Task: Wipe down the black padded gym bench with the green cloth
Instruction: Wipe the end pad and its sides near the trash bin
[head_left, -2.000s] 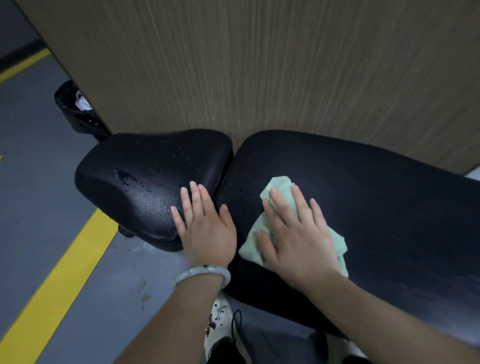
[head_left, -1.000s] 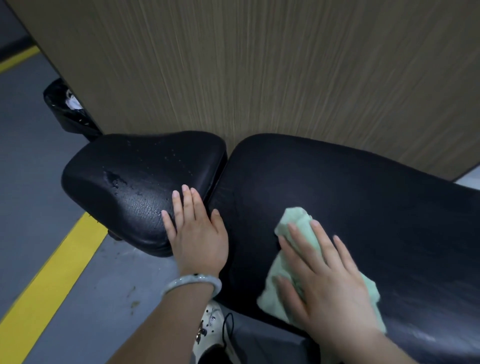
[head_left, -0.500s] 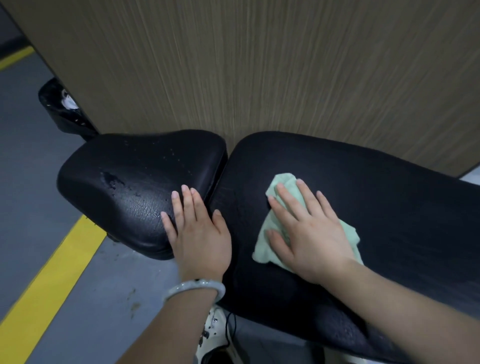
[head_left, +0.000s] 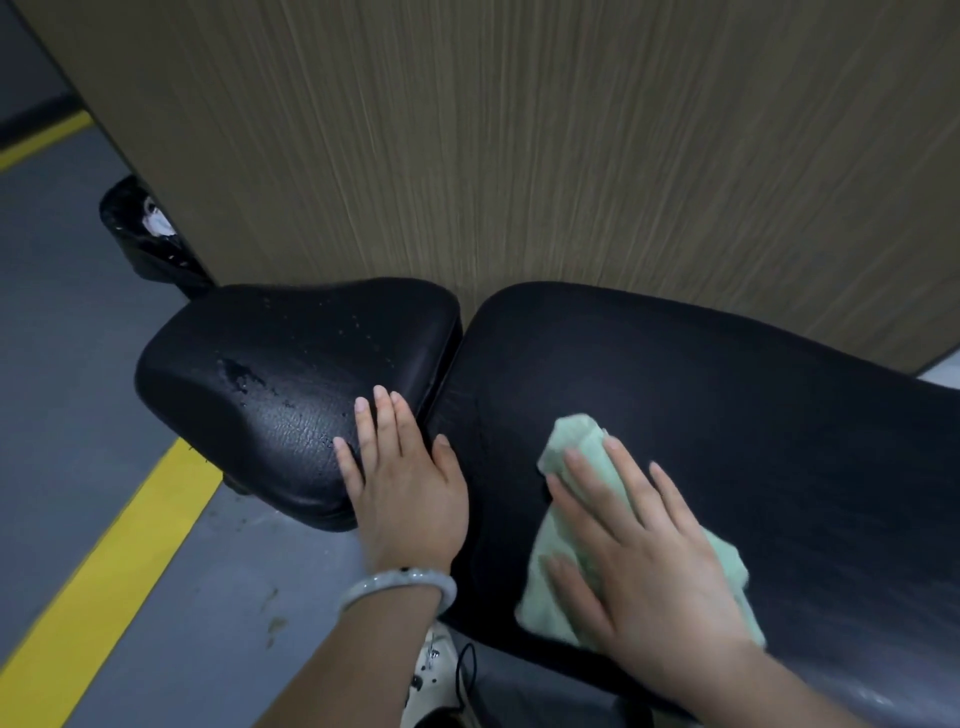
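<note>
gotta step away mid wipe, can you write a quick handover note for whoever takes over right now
Left hand: flat and open, resting on the near inner corner of the seat pad, bracing; it holds nothing.
Right hand: spread flat, pressing the green cloth onto the long back pad, near its front edge.
Done: I cannot tell how much of the back pad has been wiped; nothing marks it.
Left: the seat pad shows droplets and a wet patch, so it looks unwiped. Suggest finishing the back pad towards the right, then doing the seat pad.
</note>
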